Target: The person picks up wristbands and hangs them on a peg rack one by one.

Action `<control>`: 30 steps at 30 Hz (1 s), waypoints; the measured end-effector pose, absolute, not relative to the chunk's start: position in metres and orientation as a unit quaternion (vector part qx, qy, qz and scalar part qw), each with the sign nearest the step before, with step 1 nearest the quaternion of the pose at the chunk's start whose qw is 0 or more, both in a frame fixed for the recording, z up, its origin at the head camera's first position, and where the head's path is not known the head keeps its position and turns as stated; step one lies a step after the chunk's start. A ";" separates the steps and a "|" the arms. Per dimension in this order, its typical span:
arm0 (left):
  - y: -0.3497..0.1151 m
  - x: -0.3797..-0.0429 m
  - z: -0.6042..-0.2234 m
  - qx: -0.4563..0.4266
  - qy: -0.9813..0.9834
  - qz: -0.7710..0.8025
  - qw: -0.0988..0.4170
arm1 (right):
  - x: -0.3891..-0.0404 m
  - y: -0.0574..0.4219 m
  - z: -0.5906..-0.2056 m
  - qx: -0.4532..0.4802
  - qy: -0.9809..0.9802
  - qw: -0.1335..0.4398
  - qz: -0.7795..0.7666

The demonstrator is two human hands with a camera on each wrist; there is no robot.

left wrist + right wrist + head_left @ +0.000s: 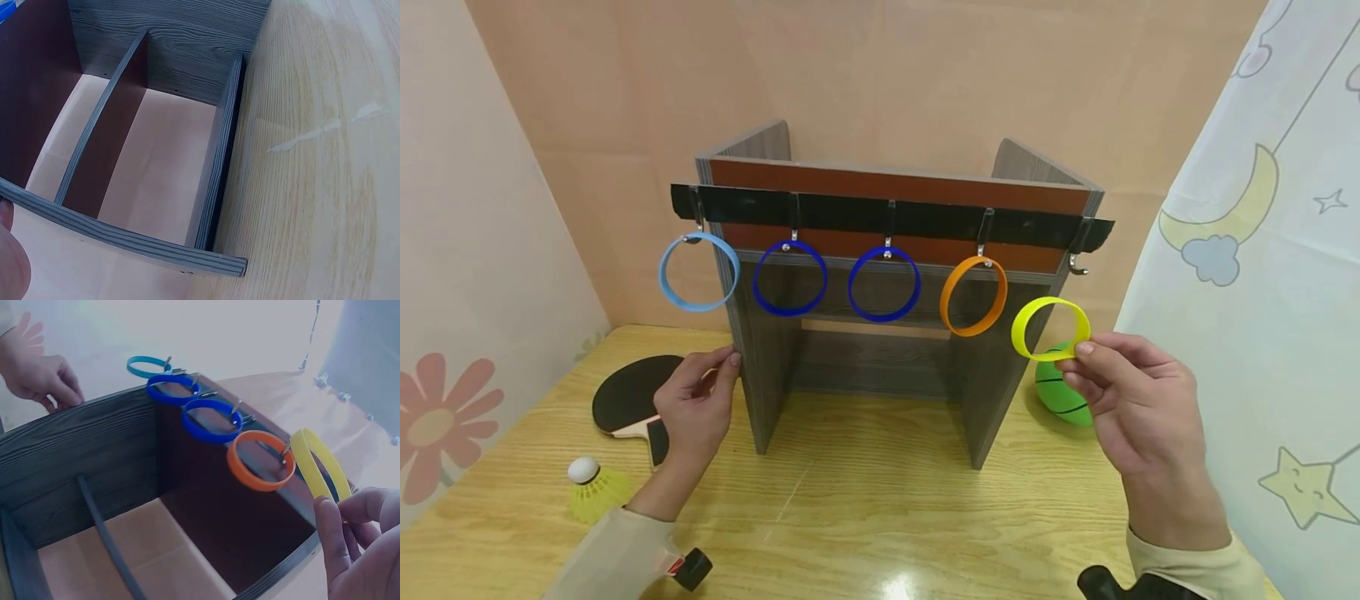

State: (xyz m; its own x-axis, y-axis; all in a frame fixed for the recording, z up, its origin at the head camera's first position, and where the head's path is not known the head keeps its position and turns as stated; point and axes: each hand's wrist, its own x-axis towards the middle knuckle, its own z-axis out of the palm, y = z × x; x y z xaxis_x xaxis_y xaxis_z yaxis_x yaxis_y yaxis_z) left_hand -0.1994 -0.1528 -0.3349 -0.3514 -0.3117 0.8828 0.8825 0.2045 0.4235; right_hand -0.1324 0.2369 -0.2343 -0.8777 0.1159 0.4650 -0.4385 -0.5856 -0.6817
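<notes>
My right hand (1138,400) pinches a yellow ring-shaped band (1021,329) between thumb and fingers, just below and left of the bare hook (1078,265) at the right end of a black strip (842,214). From the strip's other hooks hang a light blue band (662,279), two dark blue bands (756,287) (852,292) and an orange band (947,304). The strip runs across the front of a grey wooden shelf (992,367). At the shelf's left panel, my left hand (696,404) holds the edge with thumb and fingertips; the left wrist view shows only part of it.
A black table tennis bat (632,392) and a yellow shuttlecock (597,492) lie left on the wooden table (865,517). Behind the right hand sits a green ball (1060,396). Printed curtains (1225,350) stand at both sides, and a plain peach backdrop (895,75) behind.
</notes>
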 end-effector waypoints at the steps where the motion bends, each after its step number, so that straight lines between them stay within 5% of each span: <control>1: -0.152 -0.199 -0.334 -0.246 -0.581 -0.582 0.514 | -0.132 0.236 -0.232 0.181 -0.425 0.171 0.870; 30: -0.160 -0.214 -0.351 -0.245 -0.577 -0.586 0.513 | -0.148 0.245 -0.224 0.092 -0.363 0.215 0.902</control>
State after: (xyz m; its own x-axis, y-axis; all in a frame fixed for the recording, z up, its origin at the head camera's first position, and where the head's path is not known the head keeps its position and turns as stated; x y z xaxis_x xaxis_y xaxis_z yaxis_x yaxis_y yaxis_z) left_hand -0.2140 -0.1598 -0.3513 -0.3532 -0.3193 0.8794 0.8843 0.1927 0.4252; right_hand -0.1477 0.2447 -0.2236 -0.8910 0.3205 0.3216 -0.4539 -0.6436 -0.6162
